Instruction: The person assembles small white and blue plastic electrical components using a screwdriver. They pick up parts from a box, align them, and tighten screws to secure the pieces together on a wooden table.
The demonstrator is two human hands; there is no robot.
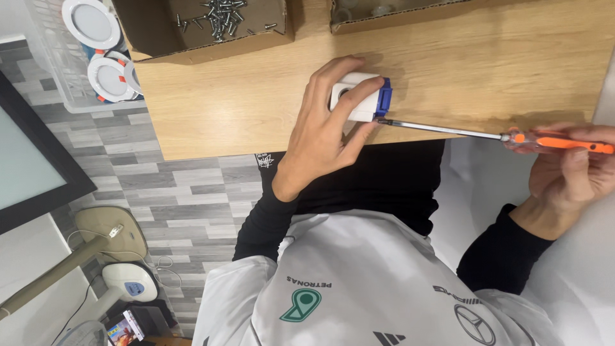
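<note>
My left hand (pixel 327 125) grips a small white box-shaped device with a blue end (pixel 362 96), pressing it against the wooden table (pixel 487 70) near its edge. My right hand (pixel 567 170) holds a screwdriver with a clear and orange handle (pixel 557 142). Its long metal shaft (pixel 442 129) runs across to the device, with the tip touching the blue end at the lower corner. Both forearms wear black sleeves under a white shirt.
A cardboard box with several loose screws (pixel 221 19) sits at the table's top left. A second cardboard box (pixel 397 16) lies beside it. White round lamp fittings (pixel 102 48) rest in a clear bin off the table. Grey plank floor, a dark-framed panel (pixel 32 154) and a fan base (pixel 128 282) are to the left.
</note>
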